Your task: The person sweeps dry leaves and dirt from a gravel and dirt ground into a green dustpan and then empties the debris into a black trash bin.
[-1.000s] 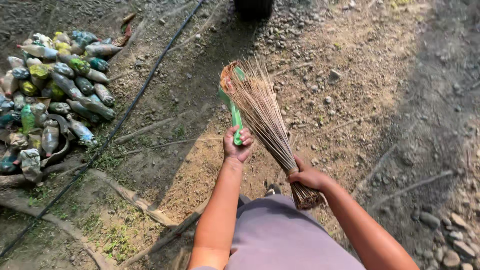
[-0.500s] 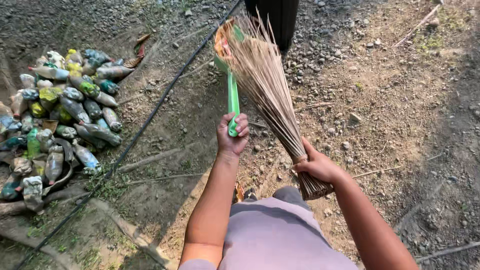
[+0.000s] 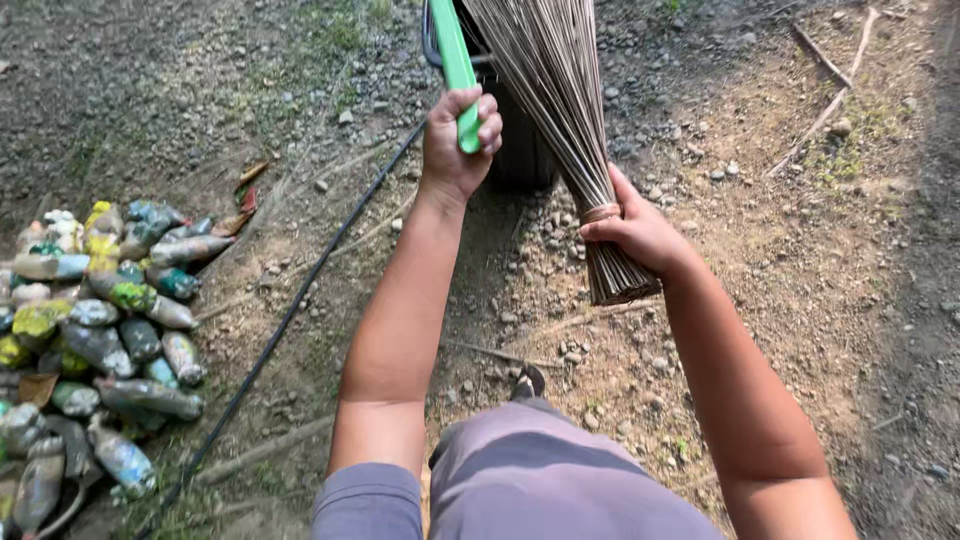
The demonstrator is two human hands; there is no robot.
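Observation:
My left hand grips a green plastic handle that runs up and out of the top of the head view. My right hand is closed around the bound end of a stick broom made of thin brown ribs, which fan out toward the top edge. The broom's cut butt pokes out below my right fist. Both arms reach forward over bare gravelly ground.
A pile of crushed, dirty plastic bottles lies on the left. A black hose runs diagonally across the dirt. A dark object stands behind the broom at the top. Dry sticks lie at the upper right.
Both hands have stayed shut on the handle and the broom while lifting them forward. The view has shifted, so the dark object at the top is closer and the bottle pile sits lower left.

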